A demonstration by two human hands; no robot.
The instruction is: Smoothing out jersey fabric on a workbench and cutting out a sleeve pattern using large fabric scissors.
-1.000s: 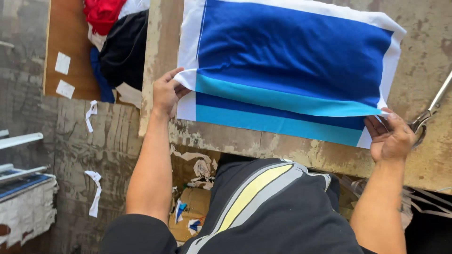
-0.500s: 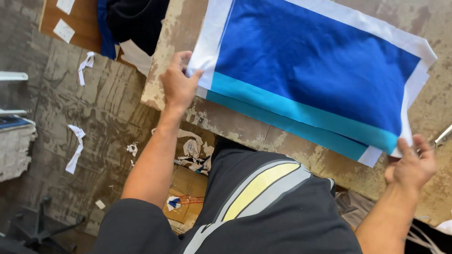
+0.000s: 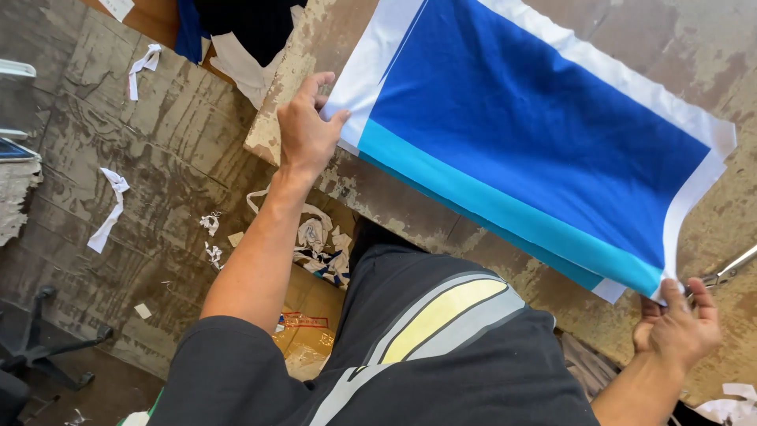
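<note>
I see the left hand (image 3: 306, 130) pinching the near-left corner of the stacked fabric panels (image 3: 544, 134) — thumb on top of the white border, fingers curled under the edge, grip narrow and closed on the cloth. The right hand (image 3: 676, 331) has the near-right corner, fingers closed on the white edge where it meets the turquoise band; also a tight pinch. The stack is royal blue in the middle, with a turquoise strip along the near edge and white border on the left, far and right sides; it lies flat on the worn worktable (image 3: 441, 217), running diagonally across the view, near edge close to the table lip. The surface of the table is chipped and stained, paint mostly gone. Just beside the right hand a metal tool (image 3: 729, 270) lies on the table — scissors or similar, can't tell, only part in frame. At top left, dark and white garments (image 3: 244, 35) hang over the table's edge. Below the table a cardboard box (image 3: 303, 319) sits with fabric offcuts on it, and white fabric scraps (image 3: 110, 209) are scattered over the floor. The black base of an office chair (image 3: 47, 339) shows at lower left.
</note>
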